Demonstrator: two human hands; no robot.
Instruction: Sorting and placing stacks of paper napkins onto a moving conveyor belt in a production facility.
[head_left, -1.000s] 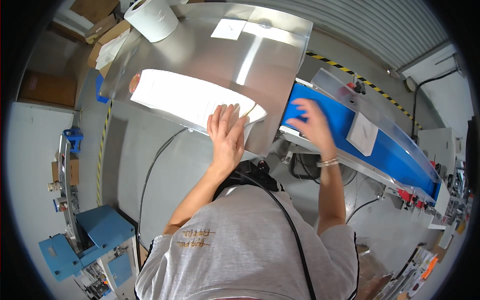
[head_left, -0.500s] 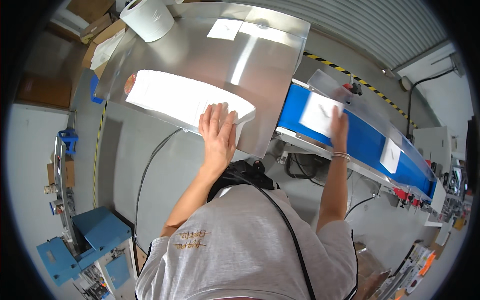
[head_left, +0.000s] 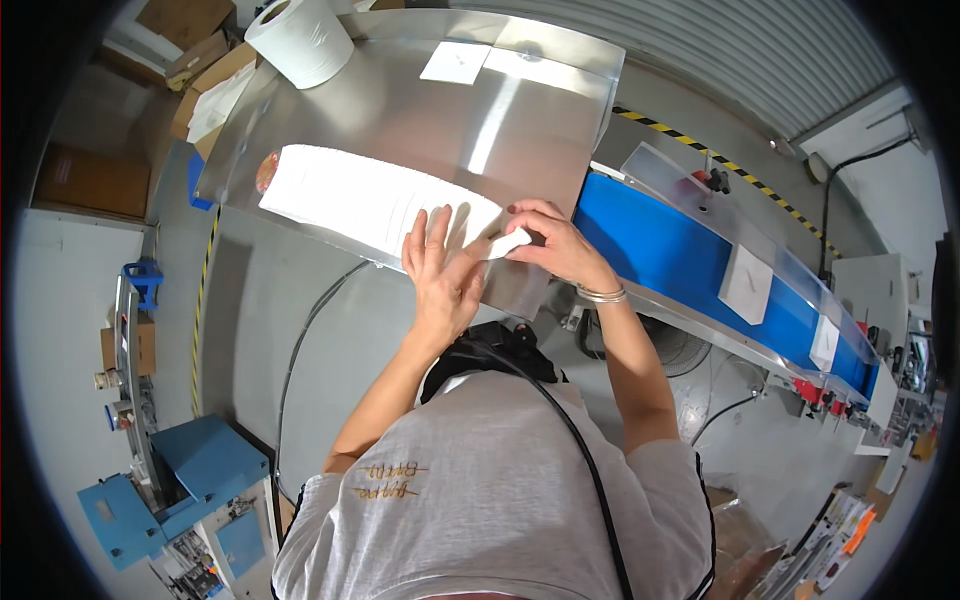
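A long row of white square sheets (head_left: 345, 200), packed face to face, lies along the front of the metal table. My left hand (head_left: 440, 285) rests on the row's right part, fingers stretched out and its thumb beside the end sheets. At that end my right hand (head_left: 565, 245) pinches a white sheet (head_left: 508, 243) between thumb and fingers; the sheet looks bent, and its far part is hidden by my fingers. On the blue conveyor belt (head_left: 640, 235) to the right lie two more pieces, a nearer white square (head_left: 746, 285) and a farther white square (head_left: 824, 343).
A white paper roll (head_left: 300, 45) stands at the table's back left, and a single white square (head_left: 455, 62) lies near its back edge. Clear guards (head_left: 680, 185) line the belt's far side. Blue machine boxes (head_left: 205, 460) stand at lower left. A black cable hangs over my shirt.
My right hand has let go of a white square on the belt and come left to the row's end, where it pinches a sheet. The squares on the belt have moved farther right.
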